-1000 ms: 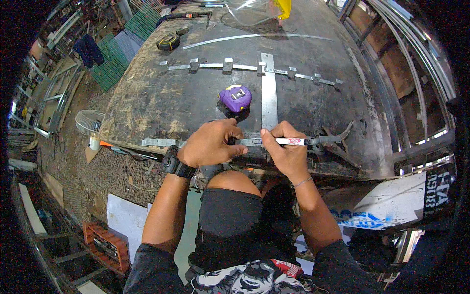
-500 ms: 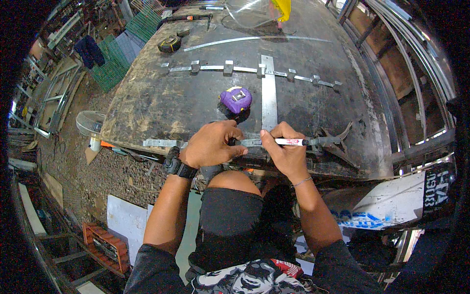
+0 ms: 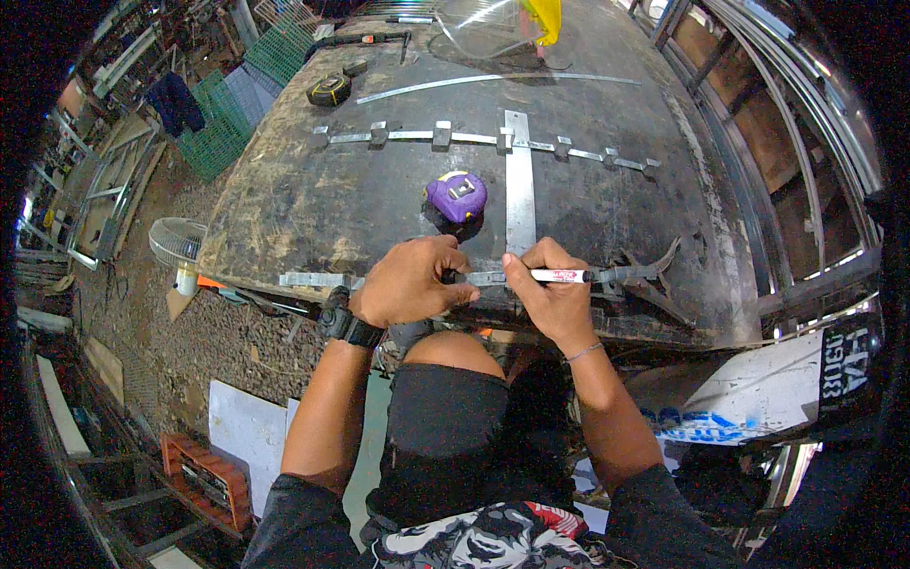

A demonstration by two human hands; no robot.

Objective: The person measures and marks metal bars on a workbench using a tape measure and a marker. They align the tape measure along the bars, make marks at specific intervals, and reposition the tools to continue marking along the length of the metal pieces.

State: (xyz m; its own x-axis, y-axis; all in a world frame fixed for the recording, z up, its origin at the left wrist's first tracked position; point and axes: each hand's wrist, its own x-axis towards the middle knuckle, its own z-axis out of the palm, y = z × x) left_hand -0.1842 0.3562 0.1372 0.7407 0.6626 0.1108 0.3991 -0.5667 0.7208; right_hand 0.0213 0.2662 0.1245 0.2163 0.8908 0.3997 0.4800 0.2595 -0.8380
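My left hand (image 3: 406, 284), with a watch on its wrist, is closed over a narrow metal strip (image 3: 320, 280) along the near edge of the dark table. Its thumb and fingertips curl around a small dark spot on the strip that I cannot make out. Pinched in my right hand (image 3: 552, 292) is a white marker pen (image 3: 557, 276), its dark end pointing right; its tip is hidden by my fingers. Just beyond that hand, a wide flat metal bar (image 3: 520, 194) runs away from me. A purple tape measure (image 3: 457, 197) sits beyond my left hand.
A thin strip carrying several small metal blocks (image 3: 442, 137) crosses under or over the bar. Farther off lie a bare curved strip (image 3: 493, 78) and a black-yellow tape measure (image 3: 328, 90). A metal clamp-like tool (image 3: 649, 275) lies right; a white fan (image 3: 178, 244) stands left.
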